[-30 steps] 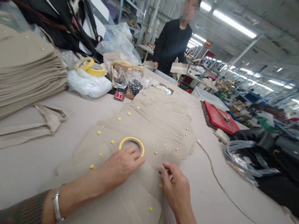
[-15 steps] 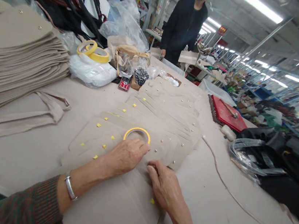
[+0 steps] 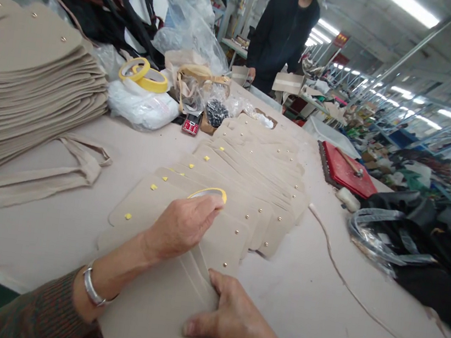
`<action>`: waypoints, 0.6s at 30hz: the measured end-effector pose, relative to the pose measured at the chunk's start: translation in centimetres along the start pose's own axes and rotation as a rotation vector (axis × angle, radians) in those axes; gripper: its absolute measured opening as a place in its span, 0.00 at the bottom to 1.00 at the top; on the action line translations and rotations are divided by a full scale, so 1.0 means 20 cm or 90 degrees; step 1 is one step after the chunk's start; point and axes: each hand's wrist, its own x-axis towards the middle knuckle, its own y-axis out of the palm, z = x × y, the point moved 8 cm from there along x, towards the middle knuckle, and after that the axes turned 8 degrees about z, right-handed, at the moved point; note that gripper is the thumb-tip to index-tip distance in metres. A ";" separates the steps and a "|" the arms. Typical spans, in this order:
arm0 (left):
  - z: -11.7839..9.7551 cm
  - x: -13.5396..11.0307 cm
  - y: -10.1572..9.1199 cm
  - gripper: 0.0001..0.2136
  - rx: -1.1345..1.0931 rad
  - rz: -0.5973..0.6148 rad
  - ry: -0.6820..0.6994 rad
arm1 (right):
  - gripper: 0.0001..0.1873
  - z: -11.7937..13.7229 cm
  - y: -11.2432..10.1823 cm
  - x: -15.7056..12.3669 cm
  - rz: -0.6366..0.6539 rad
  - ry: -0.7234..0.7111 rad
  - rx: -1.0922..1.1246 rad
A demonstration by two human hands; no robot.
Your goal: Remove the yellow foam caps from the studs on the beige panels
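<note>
My left hand (image 3: 185, 224) is closed around a roll of yellow tape (image 3: 219, 191), whose far rim shows past the knuckles. Below it, my right hand (image 3: 237, 314) grips the right edge of a beige panel (image 3: 148, 314); the thumb lies on top and some fingers are hidden by the edge. Just beyond my hands, several beige panels (image 3: 246, 166) overlap in a fanned row. Metal studs (image 3: 236, 232) dot their right side, and small yellow tape pieces (image 3: 128, 216) stick along the left.
To the left rise a tall stack of beige panels (image 3: 33, 77) and a fabric strap (image 3: 79, 172). Two more tape rolls (image 3: 150, 79) rest on a white plastic bag (image 3: 142, 105). At right are a red block with a hammer (image 3: 346, 168), a cord (image 3: 336, 272) and black bags (image 3: 436, 274). A person (image 3: 284, 38) stands beyond.
My right hand has moved down and spread over the near panel's edge. My left hand shifted slightly left, and the tape roll tilted up in it. The near panel has moved lower.
</note>
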 end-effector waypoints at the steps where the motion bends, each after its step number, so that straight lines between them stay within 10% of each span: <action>1: 0.00 -0.01 -0.05 0.07 0.001 -0.020 -0.006 | 0.24 0.03 0.01 -0.03 0.019 -0.021 0.040; 9: 0.14 -0.12 -0.40 0.08 -0.008 -0.189 -0.217 | 0.03 0.36 -0.31 -0.79 -0.317 0.000 -0.536; 18: 0.10 -0.18 -0.12 0.13 0.001 -0.035 -0.180 | 0.27 -0.06 -0.53 -0.95 -0.440 0.328 -0.747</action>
